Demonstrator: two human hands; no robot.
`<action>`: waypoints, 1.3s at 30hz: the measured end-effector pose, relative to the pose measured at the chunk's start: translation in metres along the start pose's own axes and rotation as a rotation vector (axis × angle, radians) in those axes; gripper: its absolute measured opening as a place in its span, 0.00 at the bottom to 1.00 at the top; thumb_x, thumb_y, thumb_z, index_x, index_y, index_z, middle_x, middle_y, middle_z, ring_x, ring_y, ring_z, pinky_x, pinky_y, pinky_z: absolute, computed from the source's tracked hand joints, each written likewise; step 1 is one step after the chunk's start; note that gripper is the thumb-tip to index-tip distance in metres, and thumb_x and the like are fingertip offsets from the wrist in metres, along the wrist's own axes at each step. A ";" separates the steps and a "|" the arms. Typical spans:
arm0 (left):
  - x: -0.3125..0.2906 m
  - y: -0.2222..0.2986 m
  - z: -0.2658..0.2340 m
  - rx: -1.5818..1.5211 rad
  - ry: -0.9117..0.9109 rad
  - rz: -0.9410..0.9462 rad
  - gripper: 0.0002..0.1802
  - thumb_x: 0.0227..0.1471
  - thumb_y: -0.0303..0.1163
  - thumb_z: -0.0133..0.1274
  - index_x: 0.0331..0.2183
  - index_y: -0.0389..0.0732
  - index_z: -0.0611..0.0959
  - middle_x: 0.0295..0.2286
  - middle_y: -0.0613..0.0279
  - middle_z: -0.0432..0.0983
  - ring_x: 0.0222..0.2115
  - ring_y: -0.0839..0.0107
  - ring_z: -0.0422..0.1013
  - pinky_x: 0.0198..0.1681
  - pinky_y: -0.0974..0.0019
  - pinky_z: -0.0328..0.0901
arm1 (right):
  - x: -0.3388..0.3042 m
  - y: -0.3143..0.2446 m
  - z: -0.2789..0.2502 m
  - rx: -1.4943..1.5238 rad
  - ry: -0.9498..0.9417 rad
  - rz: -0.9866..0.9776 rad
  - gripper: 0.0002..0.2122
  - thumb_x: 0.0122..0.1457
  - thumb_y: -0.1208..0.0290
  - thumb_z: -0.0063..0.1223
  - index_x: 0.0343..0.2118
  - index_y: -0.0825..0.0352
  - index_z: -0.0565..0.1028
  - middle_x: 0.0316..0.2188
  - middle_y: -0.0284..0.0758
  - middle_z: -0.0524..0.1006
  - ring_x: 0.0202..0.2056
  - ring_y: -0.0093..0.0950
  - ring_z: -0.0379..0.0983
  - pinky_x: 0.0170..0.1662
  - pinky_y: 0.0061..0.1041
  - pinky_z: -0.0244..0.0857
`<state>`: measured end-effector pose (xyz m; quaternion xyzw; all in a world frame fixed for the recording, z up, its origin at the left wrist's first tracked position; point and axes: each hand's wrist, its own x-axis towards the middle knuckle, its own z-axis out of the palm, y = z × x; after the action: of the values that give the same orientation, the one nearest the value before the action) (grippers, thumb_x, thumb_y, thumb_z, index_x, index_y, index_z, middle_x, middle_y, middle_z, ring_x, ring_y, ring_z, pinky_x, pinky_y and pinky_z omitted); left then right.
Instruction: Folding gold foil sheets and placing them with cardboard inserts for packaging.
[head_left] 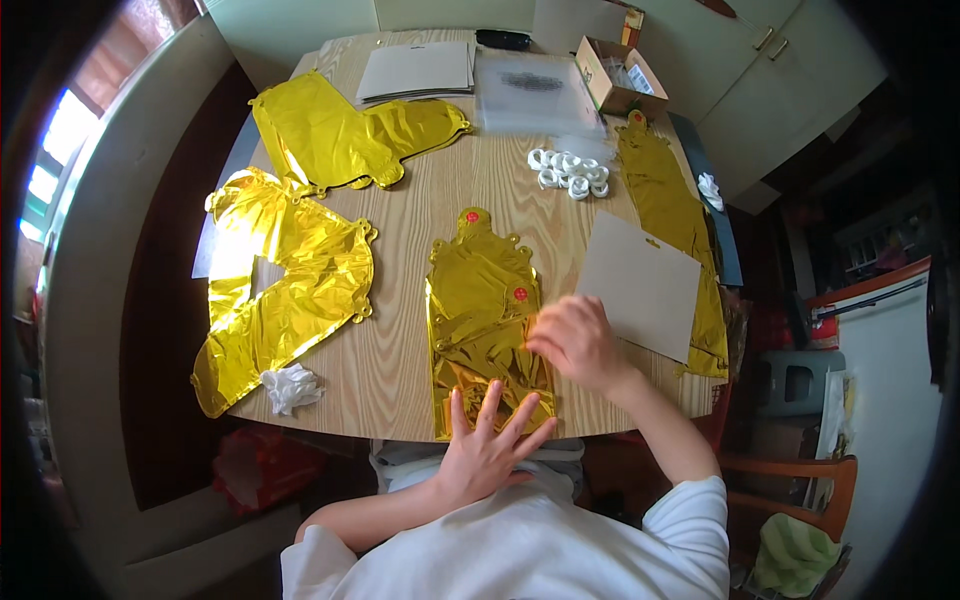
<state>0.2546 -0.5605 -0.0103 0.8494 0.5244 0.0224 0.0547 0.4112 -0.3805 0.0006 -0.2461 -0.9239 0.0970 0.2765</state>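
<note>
A flat gold foil balloon (480,270) with two small red stickers lies on the wooden table directly before me. Its lower part is wrinkled and reaches the near table edge. My left hand (487,440) rests on that lower end, fingers spread wide and open. At the balloon's right edge my right hand (577,345) is closed, its thumb and fingertips pinching the foil; the fingers partly hide the spot and are slightly blurred. A grey-white card (640,285) with a small hanging slot lies just right of the right hand.
More gold foil balloons lie at the left (310,260), far left (330,125) and right (665,200). White ribbon rolls (570,170), a card stack (415,70), clear plastic bags (535,95) and an open cardboard box (620,80) stand farther back. Crumpled white tissue (292,388) sits near the left edge.
</note>
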 end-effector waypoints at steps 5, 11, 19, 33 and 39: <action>-0.001 0.000 0.003 -0.003 0.019 -0.016 0.54 0.31 0.71 0.57 0.61 0.72 0.61 0.64 0.56 0.50 0.63 0.38 0.45 0.52 0.16 0.42 | -0.047 -0.030 -0.021 0.068 -0.125 -0.104 0.07 0.50 0.66 0.62 0.32 0.56 0.78 0.34 0.23 0.75 0.42 0.24 0.70 0.47 0.32 0.58; -0.001 -0.001 0.005 -0.007 0.024 -0.013 0.54 0.28 0.71 0.58 0.61 0.74 0.62 0.63 0.52 0.50 0.63 0.37 0.44 0.53 0.16 0.41 | -0.069 -0.048 -0.026 0.031 -0.162 -0.126 0.08 0.50 0.66 0.62 0.34 0.56 0.81 0.39 0.22 0.79 0.45 0.23 0.72 0.45 0.30 0.58; 0.000 0.000 -0.002 0.004 0.038 -0.017 0.55 0.33 0.69 0.57 0.63 0.71 0.57 0.63 0.51 0.51 0.61 0.37 0.48 0.50 0.18 0.50 | -0.060 -0.020 -0.025 0.041 -0.063 0.040 0.08 0.52 0.68 0.61 0.35 0.56 0.82 0.42 0.23 0.79 0.49 0.25 0.72 0.49 0.32 0.57; 0.000 0.001 0.001 -0.011 0.006 -0.021 0.61 0.30 0.70 0.58 0.65 0.61 0.56 0.63 0.44 0.49 0.61 0.34 0.48 0.53 0.16 0.42 | -0.049 0.005 -0.029 0.081 -0.370 -0.213 0.15 0.42 0.72 0.56 0.37 0.58 0.80 0.43 0.25 0.78 0.54 0.28 0.67 0.54 0.34 0.57; 0.001 0.001 0.002 0.009 -0.004 -0.020 0.61 0.31 0.70 0.58 0.65 0.59 0.57 0.63 0.43 0.48 0.61 0.33 0.48 0.53 0.16 0.42 | -0.051 0.006 -0.029 0.103 -0.335 -0.224 0.15 0.42 0.72 0.55 0.37 0.60 0.81 0.43 0.27 0.79 0.55 0.29 0.68 0.54 0.35 0.59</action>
<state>0.2556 -0.5604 -0.0118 0.8444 0.5328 0.0179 0.0522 0.4673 -0.3997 -0.0009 -0.1079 -0.9724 0.1522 0.1403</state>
